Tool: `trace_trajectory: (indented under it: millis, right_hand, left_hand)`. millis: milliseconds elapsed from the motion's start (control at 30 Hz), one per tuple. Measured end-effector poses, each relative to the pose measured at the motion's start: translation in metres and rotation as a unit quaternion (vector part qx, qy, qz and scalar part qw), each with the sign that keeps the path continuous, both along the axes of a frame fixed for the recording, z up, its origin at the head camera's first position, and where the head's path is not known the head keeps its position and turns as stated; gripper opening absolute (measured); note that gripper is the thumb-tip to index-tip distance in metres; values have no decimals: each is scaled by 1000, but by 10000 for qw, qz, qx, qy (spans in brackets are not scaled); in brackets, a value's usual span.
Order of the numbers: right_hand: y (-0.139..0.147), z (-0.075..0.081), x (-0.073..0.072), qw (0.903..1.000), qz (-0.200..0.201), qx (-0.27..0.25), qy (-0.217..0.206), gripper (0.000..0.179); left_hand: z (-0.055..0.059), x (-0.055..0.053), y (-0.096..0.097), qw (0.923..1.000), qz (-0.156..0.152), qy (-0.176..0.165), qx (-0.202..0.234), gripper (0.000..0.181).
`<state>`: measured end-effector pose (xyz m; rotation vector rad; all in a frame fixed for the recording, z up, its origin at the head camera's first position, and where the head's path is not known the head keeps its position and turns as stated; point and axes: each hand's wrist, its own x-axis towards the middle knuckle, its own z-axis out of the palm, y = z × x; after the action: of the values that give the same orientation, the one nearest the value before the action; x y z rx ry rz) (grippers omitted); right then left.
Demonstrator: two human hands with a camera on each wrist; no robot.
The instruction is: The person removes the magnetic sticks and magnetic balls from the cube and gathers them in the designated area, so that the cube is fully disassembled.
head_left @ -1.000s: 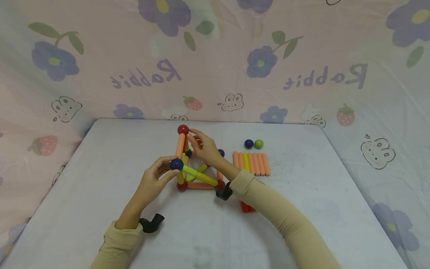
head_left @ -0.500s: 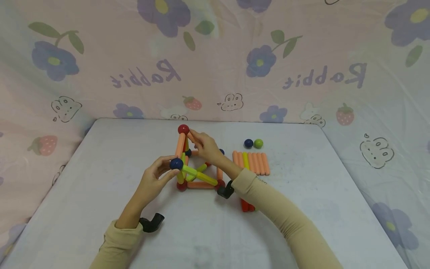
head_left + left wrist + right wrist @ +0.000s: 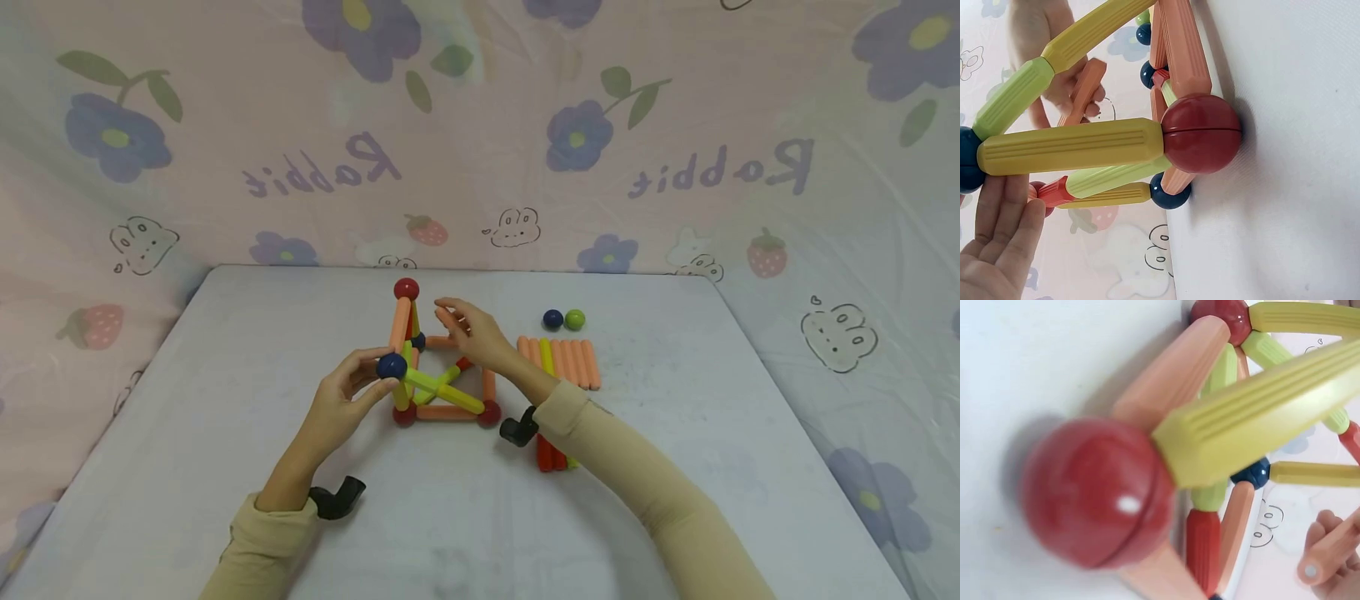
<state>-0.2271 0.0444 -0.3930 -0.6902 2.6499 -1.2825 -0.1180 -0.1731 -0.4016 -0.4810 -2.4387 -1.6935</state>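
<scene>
The left hand (image 3: 341, 404) pinches a blue ball (image 3: 392, 366) between thumb and fingers, at an upper corner of the stick frame (image 3: 450, 412), which stands on the bench (image 3: 262, 333) just right of that hand. A red ball (image 3: 407, 289) tops the frame beyond it. The right hand (image 3: 482, 336), fingers curled, grips an orange stick (image 3: 1089, 84), clear of the red ball. Right of it lie a row of sticks (image 3: 573, 364) and two loose balls (image 3: 574, 319).

The right sleeve (image 3: 637, 475) partly hides red sticks (image 3: 552, 454); the left wrist view crops a blue ball (image 3: 967, 161), the right blurs a red ball (image 3: 1094, 494).
</scene>
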Motion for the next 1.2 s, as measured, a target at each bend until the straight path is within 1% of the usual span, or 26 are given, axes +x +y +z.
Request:
trace_trajectory:
  millis: [200,367,500,667,800,1033,1200]
  right_hand:
    - [18,-4,2,9991,-260,-205,-276,37]
    - [37,0,6,9962,-469,-474,-552,37]
    - [50,4,9,9932,-578,-597,-820,38]
    - [71,6,10,9907,-691,-700,-943,46]
    - [88,8,12,9921,-700,-566,-872,46]
    - [117,11,16,9895,-907,-109,-1120,45]
    - [136,11,16,9870,-1057,216,-1188,46]
  left_hand:
    - [1,1,0,10000,-25,37,35,41]
    - [1,1,0,10000,-20,11,17,40]
    - [1,1,-1,10000,11,-39,-4,39]
    - [1,1,0,10000,16,-58,16,39]
    - [0,1,0,10000,27,-36,20,39]
    - [0,1,0,10000,1,-41,21,39]
    - [0,1,0,10000,13,-28,-14,39]
